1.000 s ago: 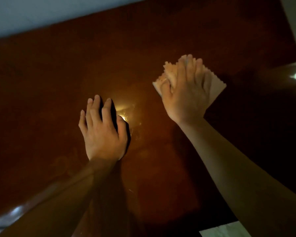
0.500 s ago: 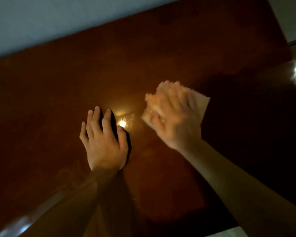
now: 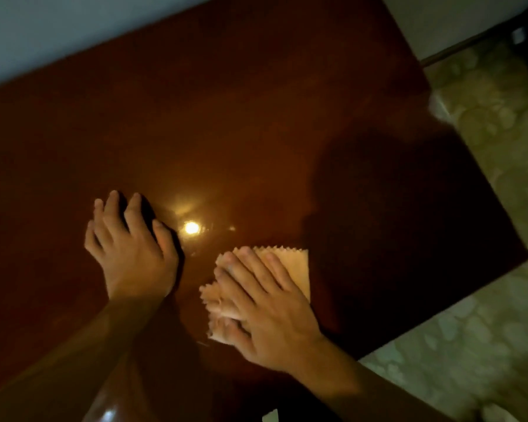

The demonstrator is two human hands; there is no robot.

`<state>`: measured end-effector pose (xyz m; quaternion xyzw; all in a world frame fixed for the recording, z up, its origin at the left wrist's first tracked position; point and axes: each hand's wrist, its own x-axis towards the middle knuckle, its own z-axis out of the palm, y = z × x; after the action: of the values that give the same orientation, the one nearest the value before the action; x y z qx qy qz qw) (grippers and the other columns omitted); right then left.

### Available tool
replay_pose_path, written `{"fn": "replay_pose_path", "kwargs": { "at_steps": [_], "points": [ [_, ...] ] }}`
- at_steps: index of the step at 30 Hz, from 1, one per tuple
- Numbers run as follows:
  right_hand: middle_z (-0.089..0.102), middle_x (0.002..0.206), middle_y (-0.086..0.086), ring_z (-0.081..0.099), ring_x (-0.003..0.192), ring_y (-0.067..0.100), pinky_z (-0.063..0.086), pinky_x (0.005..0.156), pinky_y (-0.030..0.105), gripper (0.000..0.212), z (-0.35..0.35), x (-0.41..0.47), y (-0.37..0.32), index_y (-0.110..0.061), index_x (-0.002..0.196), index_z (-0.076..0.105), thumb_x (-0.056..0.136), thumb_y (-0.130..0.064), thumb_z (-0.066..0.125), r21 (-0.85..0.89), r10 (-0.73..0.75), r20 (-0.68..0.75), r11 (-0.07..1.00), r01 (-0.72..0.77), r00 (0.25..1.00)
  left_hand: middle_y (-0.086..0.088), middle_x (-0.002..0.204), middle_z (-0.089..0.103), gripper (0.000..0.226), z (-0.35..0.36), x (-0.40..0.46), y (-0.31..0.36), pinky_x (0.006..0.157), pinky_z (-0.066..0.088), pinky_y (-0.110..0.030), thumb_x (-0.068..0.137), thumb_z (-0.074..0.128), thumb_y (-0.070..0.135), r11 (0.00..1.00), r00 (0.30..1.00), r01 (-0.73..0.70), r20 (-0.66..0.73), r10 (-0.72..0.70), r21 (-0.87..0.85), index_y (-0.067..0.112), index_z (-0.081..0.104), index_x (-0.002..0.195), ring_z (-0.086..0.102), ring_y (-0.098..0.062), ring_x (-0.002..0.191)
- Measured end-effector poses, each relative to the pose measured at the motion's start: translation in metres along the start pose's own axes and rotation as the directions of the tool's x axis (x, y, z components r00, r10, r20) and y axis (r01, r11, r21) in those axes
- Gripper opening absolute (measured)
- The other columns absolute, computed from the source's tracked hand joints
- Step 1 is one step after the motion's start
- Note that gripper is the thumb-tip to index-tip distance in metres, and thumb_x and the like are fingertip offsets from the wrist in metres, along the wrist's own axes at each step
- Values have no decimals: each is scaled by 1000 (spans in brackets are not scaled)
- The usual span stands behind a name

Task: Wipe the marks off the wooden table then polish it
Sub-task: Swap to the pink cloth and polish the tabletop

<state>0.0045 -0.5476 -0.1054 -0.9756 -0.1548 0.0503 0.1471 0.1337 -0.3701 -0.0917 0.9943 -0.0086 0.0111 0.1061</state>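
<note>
Right hand: the right hand (image 3: pixel 269 312) lies nearest, at about 5 o'clock from the middle of the view, palm down on the cloth (image 3: pixel 290 269); its fingers (image 3: pixel 250 269) are straight and slightly spread, pressing flat rather than curling round the fabric.
Cloth: pale, with a zigzag-cut edge, flat on the bench (image 3: pixel 256 117) — its far edge and right side show beyond the fingertips, and its left edge pokes out past the thumb side.
Left hand: the left hand (image 3: pixel 131 251) rests at about 9 o'clock of the cloth, near it but apart, palm down on the bare wood; its fingers are straight and fanned apart, holding nothing.
Glare: a bright round reflection (image 3: pixel 191 227) sits on the glossy surface just at 3 o'clock of the left hand's fingertips, at 11 o'clock from the cloth.
Bench: dark reddish wood, shiny — a deep shadow covers it at 2 o'clock of the cloth.
Wall: a pale wall (image 3: pixel 73 32) runs along the far edge.
Floor: mottled greenish floor (image 3: pixel 485 300) lies past the right edge.
</note>
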Motion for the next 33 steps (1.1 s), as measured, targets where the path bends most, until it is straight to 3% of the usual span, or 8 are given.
{"fn": "replay_pose_path", "kwargs": {
  "at_steps": [4, 8, 13, 17, 23, 29, 31, 33],
  "points": [
    [32, 164, 4, 21, 155, 28, 17, 124, 49, 57, -30, 8, 87, -29, 153, 44, 101, -54, 38, -63, 238, -4, 969, -238, 971, -17, 153, 36, 51, -6, 10, 34, 115, 17, -53, 89, 48, 25, 951, 943, -296, 130, 305, -89, 9, 48, 137, 28, -34, 146],
    [32, 164, 11, 25, 153, 34, 16, 125, 50, 67, -41, 12, 111, -16, 158, 32, 100, -48, 36, -52, 565, -194, 810, -584, 802, -9, 160, 30, 49, 7, 16, 109, 117, 12, -49, 98, 38, 33, 907, 893, -392, 174, 415, -155, 17, 43, 144, 17, -25, 152],
    [29, 166, 9, 14, 157, 26, 17, 126, 52, 60, -14, -34, 63, -13, 154, 38, 104, -46, 36, -48, 344, -125, 935, -352, 931, -8, 166, 16, 56, 33, 8, 151, 121, 8, -52, 103, 25, 40, 817, 778, -571, 262, 571, -83, 20, 31, 155, 6, -27, 154],
    [35, 163, 7, 24, 154, 29, 22, 122, 56, 58, -39, -61, 147, -25, 153, 44, 100, -48, 43, -52, 240, -94, 968, -246, 966, -10, 164, 22, 57, 41, 6, 146, 120, 8, -51, 102, 29, 42, 811, 789, -581, 203, 580, -62, 18, 34, 154, 11, -28, 154],
    [15, 170, 9, 6, 158, 29, 13, 124, 58, 69, -58, -73, 200, -16, 162, 22, 104, -54, 15, 21, 786, -233, 593, -805, 572, -11, 164, 23, 57, 39, 5, 150, 120, 7, -51, 102, 30, 42, 815, 791, -577, 209, 575, -60, 17, 35, 152, 10, -28, 153],
    [26, 168, 7, 17, 157, 29, 20, 123, 56, 59, -27, -95, 99, -21, 157, 38, 104, -47, 33, -38, 361, -61, 931, -363, 931, -13, 163, 23, 57, 35, 6, 151, 121, 5, -51, 102, 30, 42, 816, 792, -574, 209, 574, -67, 16, 36, 152, 10, -29, 154],
    [34, 164, 9, 24, 154, 32, 17, 125, 53, 56, -39, -107, 141, -21, 153, 45, 101, -43, 40, -97, 287, -53, 952, -291, 956, -13, 163, 24, 57, 35, 5, 152, 120, 6, -52, 102, 30, 42, 816, 791, -573, 207, 576, -82, 15, 37, 152, 11, -29, 153],
    [31, 165, 11, 23, 154, 34, 15, 124, 57, 57, -58, -109, 196, -21, 154, 44, 103, -45, 32, -79, 466, -126, 875, -478, 875, -14, 162, 25, 57, 35, 5, 152, 120, 7, -53, 102, 30, 42, 815, 791, -573, 205, 576, -81, 14, 37, 151, 11, -30, 153]
  ]
}}
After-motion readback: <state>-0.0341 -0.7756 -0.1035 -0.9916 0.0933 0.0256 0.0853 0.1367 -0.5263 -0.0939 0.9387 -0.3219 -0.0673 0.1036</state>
